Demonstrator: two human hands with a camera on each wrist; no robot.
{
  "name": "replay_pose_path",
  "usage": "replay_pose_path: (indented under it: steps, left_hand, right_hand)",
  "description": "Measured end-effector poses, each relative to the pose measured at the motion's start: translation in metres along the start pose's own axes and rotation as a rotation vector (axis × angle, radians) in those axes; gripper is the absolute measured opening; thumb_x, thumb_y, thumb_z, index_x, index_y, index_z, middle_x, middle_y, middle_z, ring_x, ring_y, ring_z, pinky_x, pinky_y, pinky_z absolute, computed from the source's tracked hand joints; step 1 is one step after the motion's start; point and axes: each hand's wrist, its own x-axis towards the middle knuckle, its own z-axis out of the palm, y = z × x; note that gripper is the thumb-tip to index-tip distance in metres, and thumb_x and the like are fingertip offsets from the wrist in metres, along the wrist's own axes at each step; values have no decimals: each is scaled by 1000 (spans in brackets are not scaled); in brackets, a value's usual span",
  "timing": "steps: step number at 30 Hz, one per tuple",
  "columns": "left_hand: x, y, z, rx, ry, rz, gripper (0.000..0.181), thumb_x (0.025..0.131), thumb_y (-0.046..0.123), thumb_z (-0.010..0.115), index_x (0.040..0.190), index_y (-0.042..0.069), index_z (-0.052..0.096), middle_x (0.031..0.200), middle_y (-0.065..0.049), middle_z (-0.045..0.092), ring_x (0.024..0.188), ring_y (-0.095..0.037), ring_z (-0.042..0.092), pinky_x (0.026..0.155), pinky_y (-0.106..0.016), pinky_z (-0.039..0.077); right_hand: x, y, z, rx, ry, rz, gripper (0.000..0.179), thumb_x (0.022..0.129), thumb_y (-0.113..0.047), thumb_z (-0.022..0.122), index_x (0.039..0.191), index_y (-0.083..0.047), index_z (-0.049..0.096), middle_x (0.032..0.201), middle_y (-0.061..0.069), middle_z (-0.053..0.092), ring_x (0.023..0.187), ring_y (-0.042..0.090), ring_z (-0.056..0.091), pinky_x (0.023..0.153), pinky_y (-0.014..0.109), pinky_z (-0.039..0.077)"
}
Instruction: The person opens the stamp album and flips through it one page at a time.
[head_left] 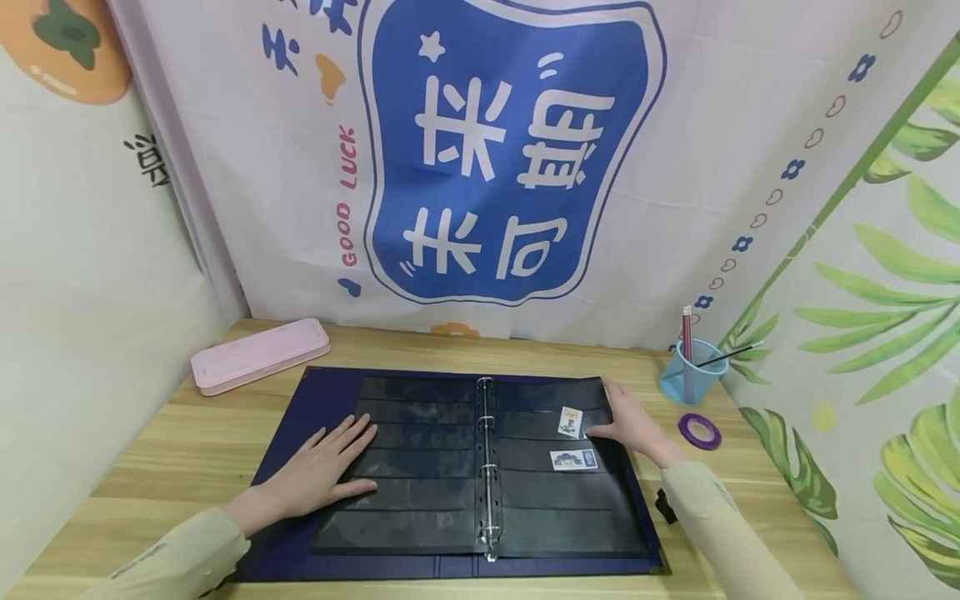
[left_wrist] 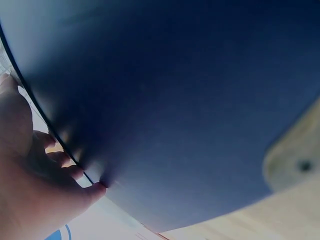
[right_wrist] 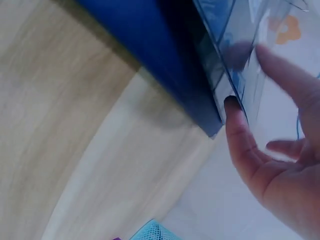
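A navy ring binder lies open on the table, black pocket pages on both sides of its metal rings. Two stamps sit in the right page: a small upright stamp and, just below it, a wider blue-and-white stamp. My left hand rests with spread fingers on the outer edge of the left page. At the right page's upper outer edge, my right hand pinches the page. The right wrist view has a finger beneath the sheet and the thumb above.
A pink pencil case lies at the back left. Toward the back right stand a blue mesh pen cup holding pencils and, before it, a purple tape roll. A small black object lies by the right forearm. Printed cloth hangs behind.
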Motion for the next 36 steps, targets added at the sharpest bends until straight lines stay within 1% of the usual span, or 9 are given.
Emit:
replay_pose_path:
  steps: [3,6,10,14,17,20,25,31,36]
  left_hand:
    - [0,0,0,-2,-2,1,86,91,68,51,153,10,39,161,-16,33,147,-41,33,110,-68,32]
    - [1,0,0,0,-1,3,86,91,68,51,153,10,39,161,-16,33,147,-41,33,110,-68,32]
    - [0,-1,0,-1,2,6,87,91,68,52,153,9,40,161,-16,33,147,-41,34,110,-68,32]
    - [0,-1,1,-2,3,7,87,90,69,52,152,9,40,161,-16,33,147,-41,34,110,-68,32]
    - [0,-1,2,-2,2,7,86,90,68,52,152,9,40,161,-16,34,147,-41,34,110,-68,32]
    - [-1,0,1,-7,3,8,86,90,68,53,152,9,41,161,-16,34,147,-42,34,110,-68,32]
    - [-1,0,-1,-13,1,8,86,90,67,54,152,9,41,160,-17,34,147,-42,34,110,-68,32]
    - [0,0,-1,-23,-10,7,86,90,68,53,152,9,40,161,-17,33,147,-42,33,110,-68,31]
    - [0,0,-1,-24,-9,13,86,90,67,53,152,9,40,161,-17,33,147,-42,33,110,-69,32]
  right_hand:
    - [-4,1,-8,55,-17,54,81,84,-20,79,138,22,37,129,41,54,116,51,58,97,56,50]
    - [-8,2,-19,183,-88,100,56,87,-14,73,124,22,50,107,34,67,92,39,69,80,48,58]
    - [-11,1,-33,329,-167,120,35,93,-9,65,113,19,57,98,29,70,77,22,71,71,36,62]
    - [-10,-8,-46,367,-179,110,26,97,-10,61,107,13,59,83,13,68,67,10,65,67,33,61]
    - [-8,-17,-58,369,-175,104,26,99,-12,58,110,12,59,81,8,66,65,8,62,64,31,61]
    - [-5,-26,-69,353,-157,117,31,100,-14,57,116,12,59,86,12,69,66,9,62,61,29,60]
    - [3,-40,-83,349,-141,132,34,102,-18,55,119,11,60,79,6,68,62,8,60,61,29,60]
    - [10,-61,-98,351,-122,94,37,102,-20,54,120,11,62,78,8,71,59,8,62,60,28,60]
    - [13,-85,-115,349,-94,47,38,101,-21,53,117,12,63,72,3,69,58,9,62,58,25,59]
